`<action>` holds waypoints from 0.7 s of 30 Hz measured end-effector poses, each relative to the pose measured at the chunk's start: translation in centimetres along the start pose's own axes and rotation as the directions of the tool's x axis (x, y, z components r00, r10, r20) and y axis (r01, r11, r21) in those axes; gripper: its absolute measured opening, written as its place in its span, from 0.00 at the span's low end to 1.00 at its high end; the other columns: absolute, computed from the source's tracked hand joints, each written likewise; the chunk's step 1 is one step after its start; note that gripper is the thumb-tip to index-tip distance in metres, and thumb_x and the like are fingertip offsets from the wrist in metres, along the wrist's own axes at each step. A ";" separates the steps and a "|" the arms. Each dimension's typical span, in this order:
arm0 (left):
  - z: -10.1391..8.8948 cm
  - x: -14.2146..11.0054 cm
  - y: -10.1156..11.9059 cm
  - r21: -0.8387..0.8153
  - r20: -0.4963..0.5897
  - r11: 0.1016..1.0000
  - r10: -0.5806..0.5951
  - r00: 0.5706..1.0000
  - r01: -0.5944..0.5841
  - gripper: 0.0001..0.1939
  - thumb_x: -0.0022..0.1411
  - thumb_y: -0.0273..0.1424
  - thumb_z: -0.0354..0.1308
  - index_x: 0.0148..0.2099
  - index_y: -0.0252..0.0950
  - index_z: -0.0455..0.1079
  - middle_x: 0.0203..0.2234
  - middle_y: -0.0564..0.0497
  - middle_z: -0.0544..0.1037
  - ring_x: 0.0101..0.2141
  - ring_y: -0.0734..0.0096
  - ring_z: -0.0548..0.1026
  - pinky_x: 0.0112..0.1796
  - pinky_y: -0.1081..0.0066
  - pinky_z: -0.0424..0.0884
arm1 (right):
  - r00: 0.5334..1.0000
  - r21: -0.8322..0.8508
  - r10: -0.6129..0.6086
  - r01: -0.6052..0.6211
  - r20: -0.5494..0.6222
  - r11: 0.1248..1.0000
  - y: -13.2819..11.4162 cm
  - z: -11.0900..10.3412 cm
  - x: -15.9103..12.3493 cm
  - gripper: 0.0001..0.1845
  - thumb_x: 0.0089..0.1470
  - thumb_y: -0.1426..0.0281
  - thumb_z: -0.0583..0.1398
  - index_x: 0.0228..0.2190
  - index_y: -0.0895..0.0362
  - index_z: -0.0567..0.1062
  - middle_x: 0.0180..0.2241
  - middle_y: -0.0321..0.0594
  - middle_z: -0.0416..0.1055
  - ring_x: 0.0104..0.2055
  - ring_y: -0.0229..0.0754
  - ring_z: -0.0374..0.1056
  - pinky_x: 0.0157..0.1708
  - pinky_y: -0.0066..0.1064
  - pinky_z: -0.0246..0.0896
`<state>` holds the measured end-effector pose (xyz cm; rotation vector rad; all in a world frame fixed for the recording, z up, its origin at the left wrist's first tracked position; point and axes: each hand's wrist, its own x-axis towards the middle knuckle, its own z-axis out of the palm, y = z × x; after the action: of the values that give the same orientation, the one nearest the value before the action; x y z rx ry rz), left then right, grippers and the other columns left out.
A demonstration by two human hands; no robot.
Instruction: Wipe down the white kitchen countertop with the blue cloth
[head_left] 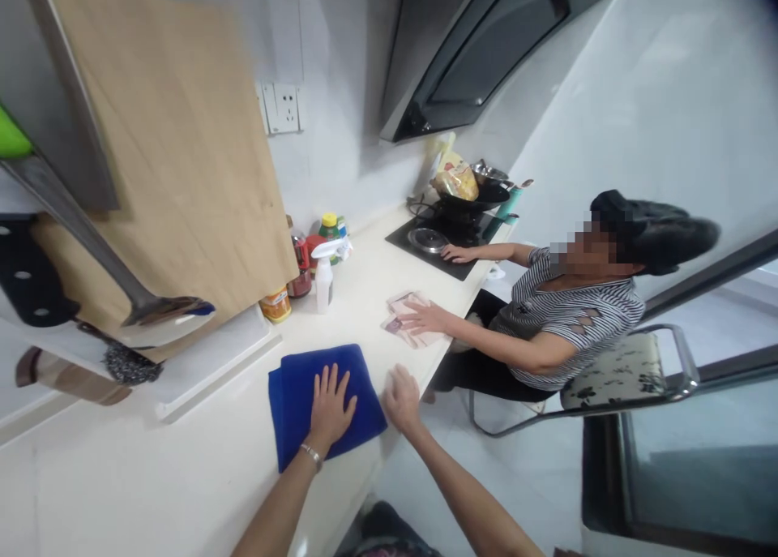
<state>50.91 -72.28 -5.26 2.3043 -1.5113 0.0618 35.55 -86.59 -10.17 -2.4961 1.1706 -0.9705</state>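
A folded blue cloth point(297, 399) lies on the white countertop point(182, 476) near its front edge. My left hand point(330, 405) rests flat on the cloth, fingers spread, a bracelet on the wrist. My right hand point(401, 397) sits just right of the cloth at the counter's edge, fingers curled under; whether it pinches the cloth's corner I cannot tell.
A seated person point(565, 314) in a striped top presses a hand on a pinkish cloth point(408, 318) further along the counter. Spray bottle point(322, 277), jars, stove point(441, 237) with a wok, a leaning wooden board point(182, 160), hanging utensils at left.
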 end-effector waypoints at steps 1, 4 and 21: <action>-0.3 -0.6 -0.4 -0.038 0.000 0.999 0.029 1.000 -0.029 0.29 0.69 0.37 0.50 0.70 0.35 0.59 0.69 0.38 0.57 0.69 0.50 0.53 0.66 0.45 0.54 | 1.000 0.022 -0.021 0.021 0.005 1.000 -0.9 -0.3 0.4 0.26 0.53 0.74 0.50 0.52 0.61 0.72 0.56 0.53 0.70 0.62 0.51 0.61 0.62 0.51 0.56; -2.0 -3.4 -2.0 -0.211 -0.029 0.976 0.045 0.999 -0.050 0.28 0.72 0.35 0.45 0.71 0.35 0.56 0.70 0.40 0.56 0.68 0.60 0.57 0.64 0.54 0.61 | 0.986 0.101 -0.149 0.142 0.072 0.985 -5.6 -0.9 1.3 0.29 0.54 0.75 0.49 0.57 0.59 0.69 0.60 0.49 0.67 0.65 0.48 0.58 0.65 0.47 0.53; -10.0 -16.8 -9.6 -0.861 -0.038 0.264 -0.886 0.462 0.436 0.32 0.56 0.52 0.58 0.52 0.31 0.72 0.39 0.41 0.84 0.28 0.67 0.79 0.29 0.67 0.77 | 0.698 0.228 -0.544 0.499 0.467 0.836 -9.3 -2.9 -1.3 0.34 0.62 0.62 0.55 0.68 0.48 0.55 0.72 0.45 0.44 0.73 0.60 0.35 0.69 0.62 0.36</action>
<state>54.13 -50.88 -2.90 1.7469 0.0082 -0.1582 38.63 -79.24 -4.42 -2.8104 0.2389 -0.3602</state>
